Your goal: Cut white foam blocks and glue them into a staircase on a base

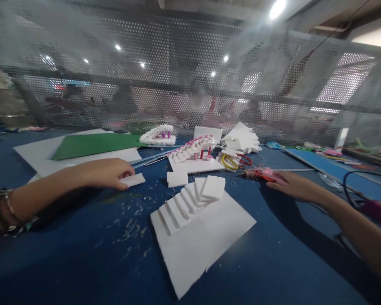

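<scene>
My left hand (116, 173) pinches the near end of a small white foam strip (133, 180) just above the blue table. On the right, my right hand (290, 184) is wrapped round a pink-and-red hot glue gun (260, 173), its nozzle pointing left. Between the hands lies a white foam base (206, 245) carrying a curved staircase of white foam steps (180, 207). A loose white foam piece (177, 179) rests just behind the steps. The fingertips of both hands are partly hidden.
Behind stand a pink-and-white staircase model (195, 148) and a white model with purple posts (158, 135). Scissors with yellow handles (229, 162) lie near a stack of white sheets (241, 139). Green sheet (95, 145) is at left, blue board (330, 169) at right. Perforated screen (178, 63) stands behind.
</scene>
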`<state>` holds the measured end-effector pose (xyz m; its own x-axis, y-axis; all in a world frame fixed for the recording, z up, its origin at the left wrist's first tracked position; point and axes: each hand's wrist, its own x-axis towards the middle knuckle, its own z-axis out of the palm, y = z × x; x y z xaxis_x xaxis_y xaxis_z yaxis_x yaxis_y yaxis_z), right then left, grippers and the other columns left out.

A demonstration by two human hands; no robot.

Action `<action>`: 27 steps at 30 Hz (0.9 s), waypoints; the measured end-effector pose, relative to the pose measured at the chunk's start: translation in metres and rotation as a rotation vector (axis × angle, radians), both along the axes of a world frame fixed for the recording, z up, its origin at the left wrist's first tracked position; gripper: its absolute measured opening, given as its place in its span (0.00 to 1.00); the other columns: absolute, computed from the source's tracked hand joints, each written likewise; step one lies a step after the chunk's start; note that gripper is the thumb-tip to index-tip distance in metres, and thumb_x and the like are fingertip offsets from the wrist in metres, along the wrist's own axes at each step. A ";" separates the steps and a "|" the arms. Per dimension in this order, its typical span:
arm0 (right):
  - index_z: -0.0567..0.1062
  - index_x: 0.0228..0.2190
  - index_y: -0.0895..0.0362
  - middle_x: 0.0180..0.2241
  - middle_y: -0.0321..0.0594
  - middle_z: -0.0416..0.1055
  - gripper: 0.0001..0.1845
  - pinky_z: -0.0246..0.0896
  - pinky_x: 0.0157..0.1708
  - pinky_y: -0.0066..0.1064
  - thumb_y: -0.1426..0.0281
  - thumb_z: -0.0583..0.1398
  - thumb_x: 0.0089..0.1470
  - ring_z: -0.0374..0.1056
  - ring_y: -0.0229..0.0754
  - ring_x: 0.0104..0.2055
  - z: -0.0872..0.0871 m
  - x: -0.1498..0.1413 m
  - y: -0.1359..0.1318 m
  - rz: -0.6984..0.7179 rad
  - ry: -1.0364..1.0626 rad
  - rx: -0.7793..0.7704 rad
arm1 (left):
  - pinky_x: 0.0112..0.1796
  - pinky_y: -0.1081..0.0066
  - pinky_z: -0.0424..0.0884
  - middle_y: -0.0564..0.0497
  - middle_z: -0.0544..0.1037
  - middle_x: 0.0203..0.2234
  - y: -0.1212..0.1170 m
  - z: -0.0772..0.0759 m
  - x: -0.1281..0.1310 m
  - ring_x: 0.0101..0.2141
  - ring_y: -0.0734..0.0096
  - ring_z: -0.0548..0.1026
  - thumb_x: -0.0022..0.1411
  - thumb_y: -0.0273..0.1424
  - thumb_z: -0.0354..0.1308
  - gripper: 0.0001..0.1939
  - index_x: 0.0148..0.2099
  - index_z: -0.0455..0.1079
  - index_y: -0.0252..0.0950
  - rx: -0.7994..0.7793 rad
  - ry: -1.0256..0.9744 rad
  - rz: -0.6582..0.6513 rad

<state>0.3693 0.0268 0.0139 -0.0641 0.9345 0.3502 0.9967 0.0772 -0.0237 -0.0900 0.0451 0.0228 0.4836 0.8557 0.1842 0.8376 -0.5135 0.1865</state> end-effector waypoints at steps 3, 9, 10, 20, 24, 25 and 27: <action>0.70 0.25 0.57 0.27 0.50 0.72 0.17 0.62 0.31 0.40 0.56 0.54 0.40 0.68 0.51 0.30 0.007 -0.006 -0.007 -0.016 0.060 0.116 | 0.34 0.72 0.63 0.47 0.73 0.33 -0.004 0.011 0.009 0.33 0.67 0.70 0.50 0.29 0.51 0.15 0.41 0.69 0.31 0.053 0.048 -0.076; 0.65 0.36 0.58 0.33 0.49 0.66 0.21 0.59 0.39 0.45 0.57 0.48 0.45 0.64 0.50 0.38 0.039 -0.049 -0.033 0.051 0.197 0.475 | 0.41 0.72 0.62 0.48 0.68 0.39 -0.024 0.019 0.042 0.40 0.68 0.66 0.56 0.31 0.50 0.14 0.46 0.62 0.37 0.397 -0.193 -0.495; 0.64 0.36 0.56 0.32 0.46 0.67 0.19 0.61 0.37 0.40 0.57 0.48 0.46 0.65 0.46 0.36 0.043 -0.061 -0.042 0.109 0.218 0.473 | 0.41 0.71 0.63 0.49 0.69 0.39 -0.029 0.018 0.048 0.41 0.68 0.67 0.57 0.30 0.50 0.12 0.45 0.62 0.38 0.426 -0.240 -0.521; 0.53 0.48 0.52 0.47 0.44 0.61 0.40 0.64 0.43 0.34 0.63 0.66 0.36 0.61 0.44 0.49 0.033 -0.168 -0.110 0.882 0.607 -0.027 | 0.49 0.62 0.60 0.51 0.74 0.40 -0.063 0.018 0.097 0.42 0.66 0.70 0.61 0.35 0.46 0.08 0.37 0.66 0.44 0.524 -0.197 -0.760; 0.50 0.47 0.52 0.46 0.42 0.62 0.31 0.65 0.40 0.31 0.65 0.61 0.45 0.65 0.39 0.44 0.030 -0.171 -0.103 0.938 0.757 -0.125 | 0.48 0.64 0.62 0.50 0.72 0.43 -0.069 0.021 0.108 0.45 0.66 0.68 0.59 0.32 0.47 0.11 0.43 0.65 0.43 0.545 -0.112 -0.671; 0.50 0.47 0.52 0.45 0.42 0.62 0.30 0.65 0.39 0.30 0.64 0.60 0.46 0.66 0.38 0.44 0.029 -0.169 -0.100 0.950 0.771 -0.103 | 0.48 0.64 0.62 0.49 0.71 0.44 -0.070 0.021 0.109 0.46 0.65 0.67 0.58 0.32 0.48 0.12 0.45 0.64 0.42 0.573 -0.145 -0.655; 0.50 0.46 0.52 0.44 0.43 0.63 0.33 0.66 0.36 0.32 0.59 0.61 0.43 0.65 0.41 0.43 0.026 -0.163 -0.093 0.925 0.693 0.078 | 0.48 0.64 0.62 0.46 0.68 0.46 -0.071 0.021 0.111 0.47 0.63 0.65 0.55 0.34 0.52 0.18 0.49 0.61 0.40 0.592 -0.280 -0.615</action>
